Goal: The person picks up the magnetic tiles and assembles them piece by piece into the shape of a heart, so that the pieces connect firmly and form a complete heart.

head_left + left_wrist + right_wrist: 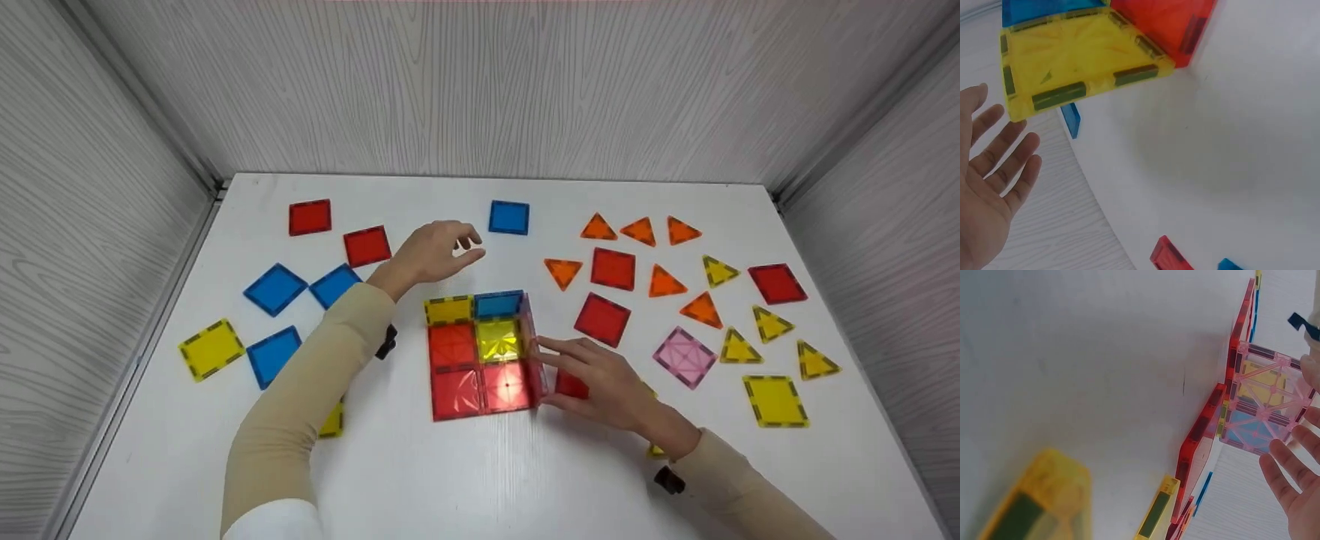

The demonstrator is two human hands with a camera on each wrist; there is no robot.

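A person's two hands work over a white worktop (480,480) with coloured see-through tiles. Near its middle sits a base of four square tiles (478,366), red except for a yellow one at its back right. Three tiles stand upright on its edges: a yellow upright tile (450,310) and a blue upright tile (499,304) side by side along the back, and a pink upright tile (1264,413) on the right.

The left hand (439,251) hovers behind the yellow upright tile, towards the worktop's back edge, fingers loosely bent and holding nothing. The right hand (600,379) is spread, its fairly straight fingers touching the pink upright tile from the right; a loose red tile (572,385) lies partly hidden beneath it.

A loose blue tile (509,217) lies near the middle of the back edge. Towards the left edge are red, blue and yellow squares. Towards the right edge are orange triangles, yellow triangles, more red squares, a loose pink tile (684,357) and a yellow square (776,401).
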